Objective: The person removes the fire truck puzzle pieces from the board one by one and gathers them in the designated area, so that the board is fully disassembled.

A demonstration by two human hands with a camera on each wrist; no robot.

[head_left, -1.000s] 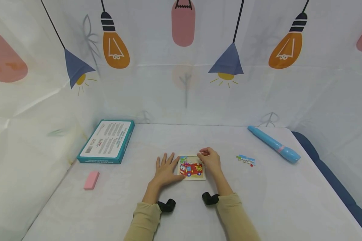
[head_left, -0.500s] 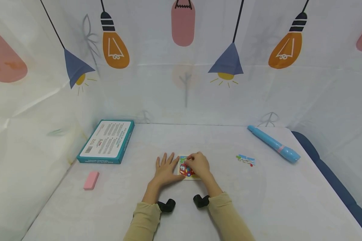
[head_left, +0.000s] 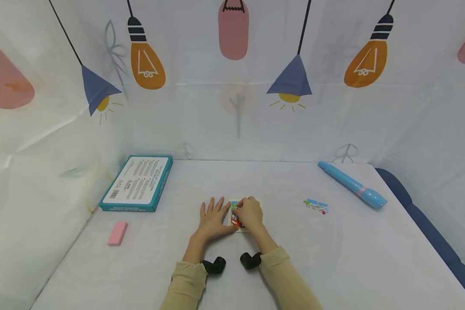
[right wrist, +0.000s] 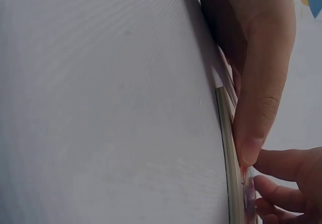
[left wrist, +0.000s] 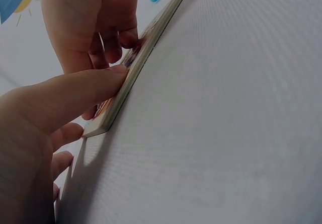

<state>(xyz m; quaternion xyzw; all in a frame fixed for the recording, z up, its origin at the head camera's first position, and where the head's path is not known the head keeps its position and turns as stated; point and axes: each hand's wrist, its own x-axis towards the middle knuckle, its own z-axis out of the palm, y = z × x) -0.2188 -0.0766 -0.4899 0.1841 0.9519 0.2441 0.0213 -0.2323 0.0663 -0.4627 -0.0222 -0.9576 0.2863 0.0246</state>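
A small jigsaw puzzle board (head_left: 234, 220) with a red cartoon vehicle lies flat in front of me. My left hand (head_left: 212, 220) spreads beside it, its thumb resting on the near edge; in the left wrist view that thumb (left wrist: 103, 82) lies along the board's side (left wrist: 131, 83). My right hand (head_left: 250, 214) reaches over the puzzle with bent fingers, fingertips at its upper left part, and covers most of the picture. In the right wrist view its fingertips (right wrist: 274, 190) come down on the board's face near the left thumb (right wrist: 256, 123). I cannot tell whether they pinch a piece.
Several loose puzzle pieces (head_left: 316, 206) lie to the right. A light blue, pen-like tube (head_left: 352, 186) is at the back right. A teal box (head_left: 135, 183) and a pink eraser-like block (head_left: 117, 233) sit on the left. Printed fabric (head_left: 201, 120) walls the white table.
My right hand has moved left from the board's upper right corner to over the picture, fingertips now at the upper left. The left hand stays where it was.
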